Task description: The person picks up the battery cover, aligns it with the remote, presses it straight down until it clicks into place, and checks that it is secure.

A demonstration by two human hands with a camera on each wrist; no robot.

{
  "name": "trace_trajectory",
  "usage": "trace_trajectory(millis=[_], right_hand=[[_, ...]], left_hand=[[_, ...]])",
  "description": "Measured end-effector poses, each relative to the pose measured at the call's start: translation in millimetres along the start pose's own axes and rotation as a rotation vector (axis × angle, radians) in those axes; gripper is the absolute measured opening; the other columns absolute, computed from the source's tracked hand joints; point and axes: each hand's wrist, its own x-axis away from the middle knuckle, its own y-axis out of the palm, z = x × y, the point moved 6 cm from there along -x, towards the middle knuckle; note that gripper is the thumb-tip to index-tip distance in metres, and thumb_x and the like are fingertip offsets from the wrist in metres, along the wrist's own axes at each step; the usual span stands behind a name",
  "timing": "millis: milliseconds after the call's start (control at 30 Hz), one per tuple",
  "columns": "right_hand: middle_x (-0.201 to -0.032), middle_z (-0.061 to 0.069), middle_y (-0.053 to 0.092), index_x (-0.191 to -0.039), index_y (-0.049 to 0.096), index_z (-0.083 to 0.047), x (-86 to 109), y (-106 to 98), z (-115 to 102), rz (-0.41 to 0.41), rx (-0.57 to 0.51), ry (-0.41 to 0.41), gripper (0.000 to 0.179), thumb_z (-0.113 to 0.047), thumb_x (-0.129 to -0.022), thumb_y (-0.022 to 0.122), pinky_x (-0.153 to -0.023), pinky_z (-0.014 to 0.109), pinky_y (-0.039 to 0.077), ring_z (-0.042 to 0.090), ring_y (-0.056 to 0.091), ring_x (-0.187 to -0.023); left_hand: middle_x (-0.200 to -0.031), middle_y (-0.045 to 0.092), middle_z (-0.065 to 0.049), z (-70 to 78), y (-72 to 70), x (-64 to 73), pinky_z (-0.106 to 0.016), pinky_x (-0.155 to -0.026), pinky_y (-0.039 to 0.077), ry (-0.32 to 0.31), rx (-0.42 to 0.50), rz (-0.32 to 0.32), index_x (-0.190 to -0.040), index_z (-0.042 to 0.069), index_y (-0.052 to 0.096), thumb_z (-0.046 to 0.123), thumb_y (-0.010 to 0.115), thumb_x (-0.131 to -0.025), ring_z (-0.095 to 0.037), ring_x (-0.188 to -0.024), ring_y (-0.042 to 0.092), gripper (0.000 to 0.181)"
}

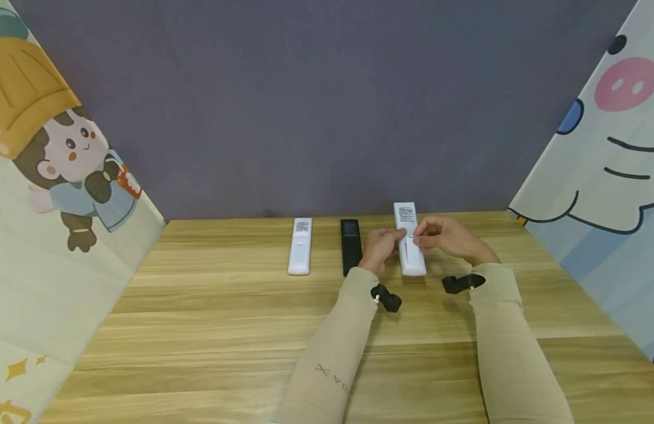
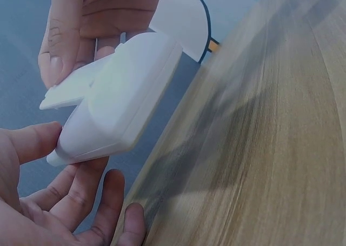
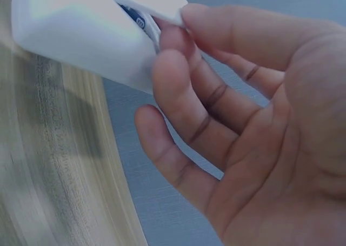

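Observation:
A white remote control is held up off the table, back side up, with a printed label at its far end. My left hand grips it from the left, thumb on one edge and fingers beneath. On the other side, my right hand pinches the raised end of its battery cover between thumb and fingers. The cover slants away from the body, its other end still against the remote. Through the gap, part of a dark battery shows in the right wrist view.
Left of my hands, a black remote and another white remote lie on the wooden table. A grey panel rises along the back edge. Printed cloths flank both sides.

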Motion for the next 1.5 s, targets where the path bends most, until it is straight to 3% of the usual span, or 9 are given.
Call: trace_trajectory(millis=[400, 733, 1100, 1500], right_hand=[[-0.092, 0.013, 0.066, -0.108, 0.064, 0.001, -3.1, 0.9, 1.5, 0.013, 0.017, -0.005, 0.019, -0.014, -0.097, 0.069, -0.068, 0.028, 0.053, 0.023, 0.062, -0.08], [-0.088, 0.009, 0.064, -0.106, 0.067, 0.0, -4.0, 1.0, 1.1, 0.038, 0.06, -0.007, 0.018, -0.015, -0.097, 0.07, -0.066, 0.03, 0.05, 0.023, 0.06, -0.077], [-0.086, 0.006, 0.063, -0.103, 0.066, -0.001, -5.5, 1.5, 2.2, 0.043, 0.104, 0.01, 0.015, -0.014, -0.097, 0.069, -0.068, 0.031, 0.051, 0.02, 0.059, -0.078], [-0.087, 0.007, 0.061, -0.102, 0.063, 0.0, -7.2, 2.3, 4.8, 0.046, 0.105, 0.005, 0.014, -0.013, -0.097, 0.068, -0.071, 0.031, 0.053, 0.017, 0.058, -0.079]], left_hand=[[-0.076, 0.066, 0.001, 1.2, -0.4, 0.0, -0.048, -0.09, 0.053, -0.012, 0.0, 0.014, -0.096, 0.009, 0.077, 0.027, 0.074, -0.094, -0.014, -0.072, 0.057, 0.019], [-0.08, 0.068, 0.001, 0.9, -0.2, 0.1, -0.053, -0.097, 0.052, -0.012, 0.016, 0.0, -0.097, 0.011, 0.077, 0.028, 0.073, -0.094, -0.013, -0.074, 0.059, 0.018], [-0.082, 0.069, 0.0, 0.4, 0.0, -0.8, -0.049, -0.09, 0.054, -0.014, -0.006, 0.006, -0.099, 0.013, 0.077, 0.03, 0.072, -0.095, -0.013, -0.074, 0.059, 0.018], [-0.082, 0.069, 0.0, 0.1, 0.3, -2.0, -0.051, -0.093, 0.055, -0.013, -0.002, 0.013, -0.099, 0.012, 0.077, 0.028, 0.073, -0.095, -0.012, -0.074, 0.061, 0.017]])
